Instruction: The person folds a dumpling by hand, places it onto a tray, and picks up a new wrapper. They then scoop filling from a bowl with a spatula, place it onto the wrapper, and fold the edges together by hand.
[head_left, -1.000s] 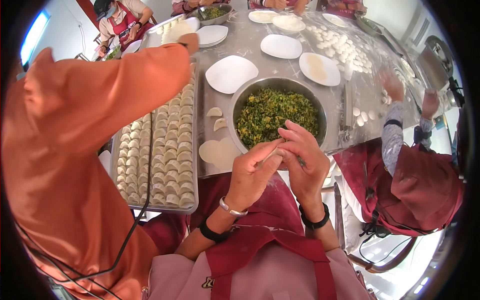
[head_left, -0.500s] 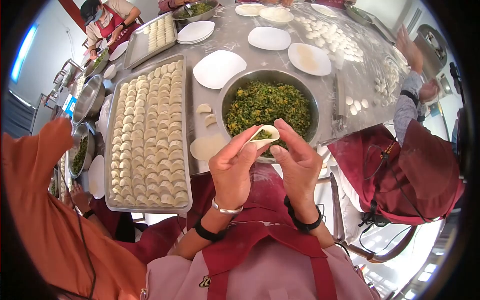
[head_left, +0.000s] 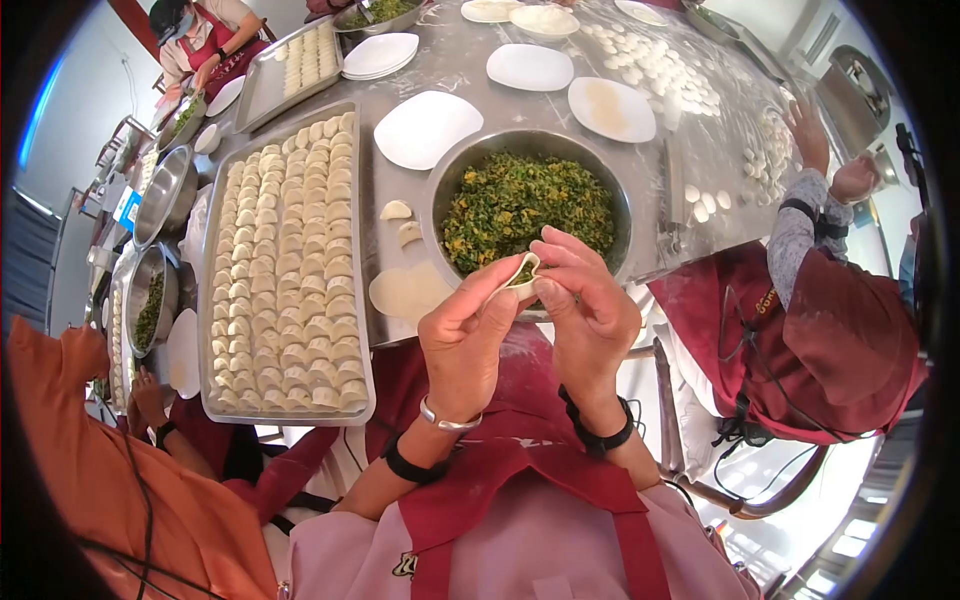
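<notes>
Between my two hands is a dumpling (head_left: 520, 277), a pale round wrapper folded partway over green filling, its top edges still apart. My left hand (head_left: 462, 335) pinches its left side with thumb and fingers. On the other side my right hand (head_left: 592, 320) grips the wrapper's right edge, the thumb near the seam. Just beyond them stands a steel bowl (head_left: 432, 222) of chopped green and yellow filling (head_left: 530, 205). Flat wrappers (head_left: 405, 293) lie left of the bowl, with two folded dumplings (head_left: 397, 210) behind them.
A metal tray (head_left: 368, 385) with rows of dumplings sits at my left. White plates (head_left: 428, 130) and dough pieces (head_left: 650, 65) spread across the floury steel table (head_left: 470, 75). Co-workers sit close on both sides: an orange sleeve (head_left: 130, 470) at left, a maroon apron (head_left: 740, 340) at right.
The wrapper has been folded narrower, its opening now smaller, as my right fingers closed over its edge. The view has shifted slightly. The right co-worker's hand has lowered.
</notes>
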